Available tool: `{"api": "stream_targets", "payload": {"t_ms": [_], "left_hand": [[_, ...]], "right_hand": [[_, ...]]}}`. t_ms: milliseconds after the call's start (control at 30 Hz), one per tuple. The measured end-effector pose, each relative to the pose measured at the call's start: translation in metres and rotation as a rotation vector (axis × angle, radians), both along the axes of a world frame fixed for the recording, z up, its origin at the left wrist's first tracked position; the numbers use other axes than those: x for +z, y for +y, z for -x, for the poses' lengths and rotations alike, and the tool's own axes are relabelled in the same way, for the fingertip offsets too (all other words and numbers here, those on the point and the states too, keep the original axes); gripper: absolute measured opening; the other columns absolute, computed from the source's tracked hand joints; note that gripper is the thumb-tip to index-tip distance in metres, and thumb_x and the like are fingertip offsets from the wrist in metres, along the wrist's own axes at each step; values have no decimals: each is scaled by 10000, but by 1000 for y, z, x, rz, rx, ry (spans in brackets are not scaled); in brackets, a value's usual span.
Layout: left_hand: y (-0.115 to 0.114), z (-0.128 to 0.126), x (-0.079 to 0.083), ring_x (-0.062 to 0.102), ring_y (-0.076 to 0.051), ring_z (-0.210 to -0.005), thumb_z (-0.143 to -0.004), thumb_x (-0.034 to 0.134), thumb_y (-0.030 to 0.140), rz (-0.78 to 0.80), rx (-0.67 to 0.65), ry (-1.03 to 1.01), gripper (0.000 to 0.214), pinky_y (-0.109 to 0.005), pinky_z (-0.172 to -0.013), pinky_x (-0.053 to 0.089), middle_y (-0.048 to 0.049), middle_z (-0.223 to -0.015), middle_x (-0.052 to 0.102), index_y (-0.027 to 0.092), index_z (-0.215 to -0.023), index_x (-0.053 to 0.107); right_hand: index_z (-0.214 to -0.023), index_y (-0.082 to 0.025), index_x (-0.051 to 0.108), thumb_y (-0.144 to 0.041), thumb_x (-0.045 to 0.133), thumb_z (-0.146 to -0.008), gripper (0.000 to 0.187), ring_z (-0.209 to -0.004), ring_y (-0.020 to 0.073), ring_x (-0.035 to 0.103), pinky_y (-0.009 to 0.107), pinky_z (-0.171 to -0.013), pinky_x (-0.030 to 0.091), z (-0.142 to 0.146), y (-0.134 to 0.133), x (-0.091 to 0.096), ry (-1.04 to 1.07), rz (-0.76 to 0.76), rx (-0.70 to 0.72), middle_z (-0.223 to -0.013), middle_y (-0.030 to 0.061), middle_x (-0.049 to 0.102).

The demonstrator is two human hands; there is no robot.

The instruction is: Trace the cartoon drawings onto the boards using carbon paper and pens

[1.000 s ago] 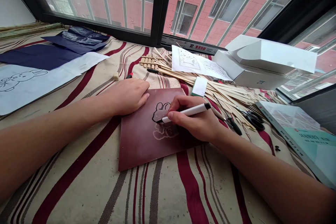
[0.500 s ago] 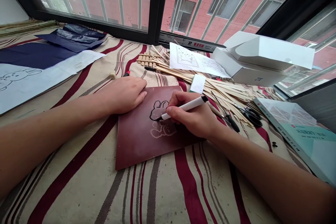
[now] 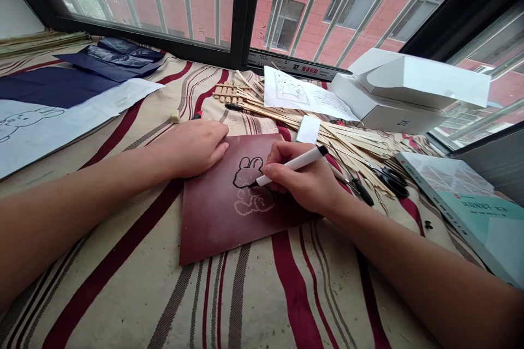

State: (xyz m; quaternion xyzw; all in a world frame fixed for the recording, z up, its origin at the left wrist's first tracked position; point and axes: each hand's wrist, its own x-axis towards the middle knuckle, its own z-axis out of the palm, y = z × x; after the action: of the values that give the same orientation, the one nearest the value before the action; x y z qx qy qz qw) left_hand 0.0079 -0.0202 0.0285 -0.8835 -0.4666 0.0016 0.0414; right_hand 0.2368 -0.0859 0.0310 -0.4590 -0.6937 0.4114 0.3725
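The right hand (image 3: pixel 301 180) grips a marker (image 3: pixel 297 162) at a black-inked rabbit (image 3: pixel 247 172) on a brown board (image 3: pixel 213 226); the left hand (image 3: pixel 190 148) lies flat.

The white box (image 3: pixel 387 114) reads "ZTE" on its side; the book's (image 3: pixel 462 202) title is blurred.

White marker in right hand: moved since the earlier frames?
Yes. The tip of the white marker, held in the right hand, has shifted rightward along the lower edge of the black rabbit outline.
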Motion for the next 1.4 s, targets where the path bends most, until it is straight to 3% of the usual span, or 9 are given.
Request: {"api": "stream_targets", "payload": {"t_ms": [767, 1400], "left_hand": [[-1, -1, 2, 720, -317, -979, -983, 337, 363, -6, 3, 35, 326, -428, -893, 546, -154, -1038, 753, 191, -1009, 612], [0, 0, 1, 722, -313, -991, -992, 334, 365, -6, 1, 37, 311, -421, -893, 542, -150, -1065, 753, 198, -1002, 596]], "right_hand": [[-611, -214, 537, -272, 646, -752, 188, -512, 101, 455, 260, -481, 333, -2, -1, 3, 6, -2, 104, -550, -29, 561], [-595, -234, 489, -287, 636, -728, 205, -517, 111, 442, 275, -487, 333, 2, -3, 2, -34, 3, -44, -535, -34, 519]]}}
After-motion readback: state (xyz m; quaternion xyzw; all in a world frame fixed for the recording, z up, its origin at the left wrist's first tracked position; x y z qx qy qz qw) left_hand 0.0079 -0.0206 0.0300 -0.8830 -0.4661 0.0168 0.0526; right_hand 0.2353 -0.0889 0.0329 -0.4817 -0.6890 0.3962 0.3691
